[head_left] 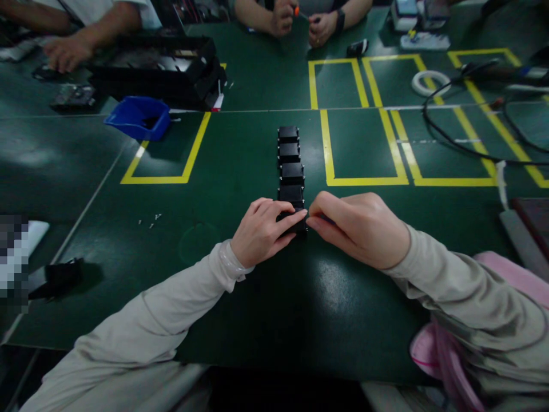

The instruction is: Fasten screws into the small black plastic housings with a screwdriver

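Several small black blocks [292, 171] with silvery screws at their sides stand in a column on the green table [240, 320]. My left hand [266, 229] rests its fingers on the nearest block [300, 224], thumb and fingertips around it, covering part of it. Close against that block's right side is my right hand [355, 226], its thumb and index finger pinched together. Whatever sits between those fingertips is too small or too hidden to name. A few tiny screws [156, 217] lie on the table left of my left hand.
A blue bin [141, 117] and a black tray [158, 71] stand at the back left. Black cable [446, 134] and a white tape roll [430, 83] lie at the right. Across the table, a person's hands [321, 28] hold an orange-tipped tool; another person's hand [68, 52] is further left.
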Demonstrator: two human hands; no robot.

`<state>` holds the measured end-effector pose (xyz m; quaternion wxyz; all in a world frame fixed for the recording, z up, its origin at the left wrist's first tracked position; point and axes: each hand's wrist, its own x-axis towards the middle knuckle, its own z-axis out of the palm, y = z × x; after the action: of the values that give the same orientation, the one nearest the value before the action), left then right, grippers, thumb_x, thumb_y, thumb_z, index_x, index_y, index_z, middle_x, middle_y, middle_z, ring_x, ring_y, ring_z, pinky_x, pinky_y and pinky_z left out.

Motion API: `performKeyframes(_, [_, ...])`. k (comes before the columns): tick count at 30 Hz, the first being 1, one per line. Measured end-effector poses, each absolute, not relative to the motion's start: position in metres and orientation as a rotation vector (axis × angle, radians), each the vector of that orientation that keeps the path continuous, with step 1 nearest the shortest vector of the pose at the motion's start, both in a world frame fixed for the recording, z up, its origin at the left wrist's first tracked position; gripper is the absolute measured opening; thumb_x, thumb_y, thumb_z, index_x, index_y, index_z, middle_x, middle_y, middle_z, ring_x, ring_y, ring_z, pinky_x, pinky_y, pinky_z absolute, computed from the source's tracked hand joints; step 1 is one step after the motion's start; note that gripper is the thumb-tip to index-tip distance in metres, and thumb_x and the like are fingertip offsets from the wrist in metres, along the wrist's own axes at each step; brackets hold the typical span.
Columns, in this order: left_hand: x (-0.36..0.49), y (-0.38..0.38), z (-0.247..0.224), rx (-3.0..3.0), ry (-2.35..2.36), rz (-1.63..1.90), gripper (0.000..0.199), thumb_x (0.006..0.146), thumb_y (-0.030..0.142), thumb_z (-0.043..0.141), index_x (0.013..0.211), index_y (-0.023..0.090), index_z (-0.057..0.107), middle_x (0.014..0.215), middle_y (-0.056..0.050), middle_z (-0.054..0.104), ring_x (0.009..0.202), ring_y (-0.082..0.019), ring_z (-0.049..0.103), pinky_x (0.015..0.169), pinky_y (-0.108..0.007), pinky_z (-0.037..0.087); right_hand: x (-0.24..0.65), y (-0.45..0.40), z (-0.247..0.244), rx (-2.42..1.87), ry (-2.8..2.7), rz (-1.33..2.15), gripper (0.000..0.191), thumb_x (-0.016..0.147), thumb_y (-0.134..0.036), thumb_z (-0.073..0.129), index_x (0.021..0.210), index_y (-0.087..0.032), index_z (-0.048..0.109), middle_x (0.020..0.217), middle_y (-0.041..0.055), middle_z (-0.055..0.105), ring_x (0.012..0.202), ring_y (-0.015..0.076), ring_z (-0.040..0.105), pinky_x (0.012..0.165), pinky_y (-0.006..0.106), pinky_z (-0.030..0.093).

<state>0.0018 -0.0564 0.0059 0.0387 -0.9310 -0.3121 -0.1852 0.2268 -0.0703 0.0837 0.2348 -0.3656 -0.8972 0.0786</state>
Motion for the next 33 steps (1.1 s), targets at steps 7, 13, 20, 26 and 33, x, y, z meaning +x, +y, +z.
performKeyframes(7, [0.0017,-0.0563,0.0071,-2.852,-0.941,-0.558,0.047,0.091,0.026,0.062,0.136,0.02,0.053,0.118,-0.011,0.059,0.109,-0.027,0.056,0.097,-0.045,0.044,0.2259,-0.0715,0.0864,-1.024,-2.453,0.111,0.022,0.098,-0.022,0.036,0.102,-0.014,0.056,0.056,-0.0048,0.051,0.042,0.0085,0.041,0.046,0.023,0.024])
performKeyframes(13, [0.0018,-0.0558,0.0044,-2.854,-0.937,-0.598,0.047,0.09,0.026,0.062,0.136,0.02,0.053,0.119,-0.011,0.059,0.108,-0.027,0.056,0.096,-0.046,0.044,0.224,-0.0726,0.082,-1.009,-2.465,0.027,0.035,0.103,-0.034,0.032,0.087,-0.016,0.057,0.054,-0.0034,0.051,0.045,0.0097,0.045,0.048,0.025,0.023])
performKeyframes(20, [0.0017,-0.0554,0.0049,-2.862,-0.939,-0.598,0.045,0.091,0.026,0.06,0.135,0.02,0.054,0.119,-0.011,0.06,0.108,-0.027,0.057,0.096,-0.045,0.044,0.2218,-0.0743,0.0789,-1.011,-2.445,-0.084,0.039,0.104,-0.034,0.028,0.087,-0.017,0.059,0.052,-0.0037,0.049,0.044,0.0104,0.042,0.049,0.027,0.022])
performKeyframes(26, [0.0011,-0.0546,0.004,-2.867,-0.948,-0.583,0.045,0.089,0.025,0.062,0.134,0.021,0.055,0.12,-0.012,0.06,0.108,-0.028,0.056,0.096,-0.046,0.043,0.2193,-0.0742,0.0847,-1.062,-2.473,-0.066,0.034,0.101,-0.027,0.029,0.09,-0.016,0.059,0.055,-0.0025,0.052,0.044,0.0102,0.045,0.048,0.026,0.024])
performKeyframes(33, [0.0015,-0.0538,0.0069,-2.874,-0.939,-0.551,0.041,0.09,0.026,0.061,0.131,0.02,0.057,0.118,-0.012,0.061,0.108,-0.028,0.056,0.095,-0.046,0.043,0.2189,-0.0696,0.0866,-1.204,-2.546,-0.15,0.039,0.103,-0.031,0.026,0.093,-0.017,0.061,0.053,-0.0021,0.052,0.046,0.011,0.044,0.05,0.027,0.019])
